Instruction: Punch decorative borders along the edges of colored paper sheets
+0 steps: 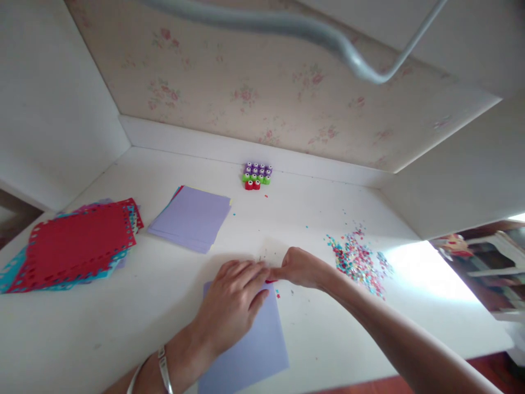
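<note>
A lavender paper sheet (254, 350) lies on the white desk (102, 328) right in front of me. My left hand (232, 301) rests flat on its upper part, fingers stretched out and holding it down. My right hand (301, 268) is closed around a small red thing (270, 281) at the sheet's top edge; only a sliver of red shows, likely a small paper punch. The fingertips of both hands meet there.
A stack of lavender sheets (191, 218) lies further back on the left. Punched red and teal sheets (74, 243) sit at the far left. Small punches (256, 175) stand by the back wall. Colourful confetti (359, 260) is scattered on the right.
</note>
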A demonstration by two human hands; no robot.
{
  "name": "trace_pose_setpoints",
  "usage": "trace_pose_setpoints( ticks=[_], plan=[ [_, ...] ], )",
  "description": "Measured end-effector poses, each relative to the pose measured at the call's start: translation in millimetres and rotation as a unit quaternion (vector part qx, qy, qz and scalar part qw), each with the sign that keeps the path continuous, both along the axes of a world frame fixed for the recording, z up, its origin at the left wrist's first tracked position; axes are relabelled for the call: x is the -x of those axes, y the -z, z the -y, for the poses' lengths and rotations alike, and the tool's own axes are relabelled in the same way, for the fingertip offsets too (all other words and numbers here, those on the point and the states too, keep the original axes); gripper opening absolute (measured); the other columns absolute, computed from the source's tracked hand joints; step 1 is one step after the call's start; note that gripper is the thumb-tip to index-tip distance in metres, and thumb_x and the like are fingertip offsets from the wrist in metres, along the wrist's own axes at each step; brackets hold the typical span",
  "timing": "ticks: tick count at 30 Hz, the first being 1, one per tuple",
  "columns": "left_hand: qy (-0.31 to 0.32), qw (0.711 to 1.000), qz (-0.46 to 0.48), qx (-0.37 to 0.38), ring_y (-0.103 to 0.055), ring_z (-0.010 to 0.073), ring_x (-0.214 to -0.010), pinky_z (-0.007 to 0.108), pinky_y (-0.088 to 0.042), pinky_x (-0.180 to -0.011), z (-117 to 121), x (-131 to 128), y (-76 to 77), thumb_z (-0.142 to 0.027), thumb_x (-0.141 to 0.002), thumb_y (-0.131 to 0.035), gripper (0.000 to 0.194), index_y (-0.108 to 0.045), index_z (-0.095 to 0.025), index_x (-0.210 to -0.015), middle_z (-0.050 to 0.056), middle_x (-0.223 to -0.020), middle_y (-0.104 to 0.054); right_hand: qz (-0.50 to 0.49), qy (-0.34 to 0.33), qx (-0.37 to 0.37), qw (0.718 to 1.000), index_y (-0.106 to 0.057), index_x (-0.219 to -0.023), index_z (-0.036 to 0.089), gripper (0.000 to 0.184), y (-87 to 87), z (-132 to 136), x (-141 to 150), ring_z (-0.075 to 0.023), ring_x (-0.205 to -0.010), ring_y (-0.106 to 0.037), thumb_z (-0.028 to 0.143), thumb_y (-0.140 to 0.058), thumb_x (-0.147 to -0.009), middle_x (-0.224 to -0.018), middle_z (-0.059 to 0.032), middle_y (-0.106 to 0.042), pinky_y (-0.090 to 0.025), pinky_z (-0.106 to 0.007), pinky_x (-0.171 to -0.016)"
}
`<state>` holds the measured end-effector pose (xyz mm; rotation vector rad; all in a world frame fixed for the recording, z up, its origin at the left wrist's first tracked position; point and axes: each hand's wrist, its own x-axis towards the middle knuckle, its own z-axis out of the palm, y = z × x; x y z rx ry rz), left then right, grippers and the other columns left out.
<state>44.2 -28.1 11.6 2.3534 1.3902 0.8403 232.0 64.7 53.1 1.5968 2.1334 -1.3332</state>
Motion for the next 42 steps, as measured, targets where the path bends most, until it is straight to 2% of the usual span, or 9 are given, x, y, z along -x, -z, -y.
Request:
trace_pose_setpoints(
  ticks=[4,11,15,19,23,27,32,36,42],
  plan=[
    [-0.016,0.999,-0.023,0.030,-0.056,0.0251,-0.112,0.045,-0.043,-0.098,3,10,-0.2,-0.033,-0.091,-0.061,0.035,-0.059,-0.024,-0.125,0.007,-0.124,-0.063,-0.016,-0.003,-0.012,1.000,-0.064,-0.058,0.018,0.037,-3.2,3,-1,-0.0086,-0.045,-0.033,0.049,-0.069,-0.076,-0.046,0.0039,-0.046,-0.023,-0.024,-0.044],
    [-0.016,0.998,-0.054,0.035,-0.053,0.0255,-0.113,0.044,-0.040,-0.098,4,15,6.6,-0.035,-0.084,-0.071,0.035,-0.064,-0.023,-0.116,0.006,-0.119,-0.062,0.101,-0.027,-0.055,0.993,-0.044,-0.045,0.018,0.062,-6.9,-3,-8,-0.0074,-0.044,-0.027,0.072,-0.066,-0.067,-0.044,0.0050,-0.034,-0.018,-0.026,-0.044],
    [-0.013,0.998,-0.052,0.033,-0.052,0.0252,-0.112,0.043,-0.039,-0.097,4,15,7.1,-0.034,-0.085,-0.069,0.032,-0.064,-0.023,-0.115,0.006,-0.118,-0.062,0.115,-0.033,-0.043,0.992,-0.049,-0.048,0.018,0.061,-9.9,-1,-14,-0.0075,-0.043,-0.027,0.074,-0.062,-0.068,-0.045,0.0049,-0.036,-0.019,-0.026,-0.044],
    [-0.011,0.998,-0.038,0.038,-0.052,0.0255,-0.110,0.043,-0.039,-0.096,5,14,5.4,-0.031,-0.086,-0.068,0.030,-0.063,-0.023,-0.115,0.006,-0.116,-0.063,0.076,-0.046,-0.096,0.991,-0.068,-0.071,0.018,0.048,-16.4,8,-16,-0.0116,-0.053,-0.048,0.066,-0.064,-0.074,-0.060,0.0001,-0.058,-0.032,-0.024,-0.048],
    [-0.012,0.998,-0.023,0.052,-0.052,0.0247,-0.110,0.043,-0.039,-0.096,5,13,3.2,-0.026,-0.086,-0.067,0.033,-0.061,-0.024,-0.118,0.005,-0.115,-0.063,-0.014,-0.126,-0.178,0.976,-0.067,-0.114,0.026,0.047,-14.5,21,-20,-0.0163,-0.081,-0.063,0.048,-0.077,-0.073,-0.108,-0.0046,-0.067,-0.046,-0.027,-0.072],
    [-0.013,0.998,-0.009,0.068,-0.053,0.0248,-0.108,0.043,-0.039,-0.095,4,13,0.2,-0.025,-0.088,-0.064,0.028,-0.063,-0.024,-0.116,0.005,-0.113,-0.065,-0.045,-0.173,-0.224,0.958,-0.070,-0.106,0.029,0.017,-4.6,33,-23,-0.0162,-0.091,-0.065,0.033,-0.062,-0.091,-0.105,-0.0015,-0.068,-0.048,-0.029,-0.081],
    [-0.013,0.996,0.021,0.086,-0.059,0.0221,-0.099,0.039,-0.041,-0.090,3,13,-3.8,-0.026,-0.092,-0.059,0.021,-0.065,-0.025,-0.112,0.003,-0.102,-0.068,-0.087,-0.169,-0.259,0.947,-0.066,-0.115,0.027,0.023,-3.0,45,-16,-0.0177,-0.103,-0.064,0.023,-0.056,-0.094,-0.117,-0.0038,-0.066,-0.049,-0.032,-0.091],
    [-0.004,0.992,0.045,0.121,-0.062,0.0197,-0.089,0.035,-0.042,-0.084,2,13,-5.0,-0.024,-0.093,-0.058,0.013,-0.071,-0.025,-0.094,0.000,-0.087,-0.070,-0.121,-0.173,-0.250,0.945,-0.063,-0.120,0.026,0.027,-7.5,49,-10,-0.0181,-0.107,-0.063,0.021,-0.054,-0.095,-0.119,-0.0045,-0.067,-0.050,-0.032,-0.093],
    [0.017,0.978,0.090,0.187,-0.064,0.0172,-0.084,0.034,-0.036,-0.087,0,16,-6.3,-0.023,-0.090,-0.060,0.013,-0.073,-0.026,-0.089,-0.002,-0.087,-0.073,-0.124,-0.196,-0.241,0.943,-0.064,-0.116,0.026,0.025,-10.6,48,-9,-0.0161,-0.107,-0.062,0.017,-0.056,-0.095,-0.119,-0.0023,-0.067,-0.049,-0.029,-0.094]
  ],
)
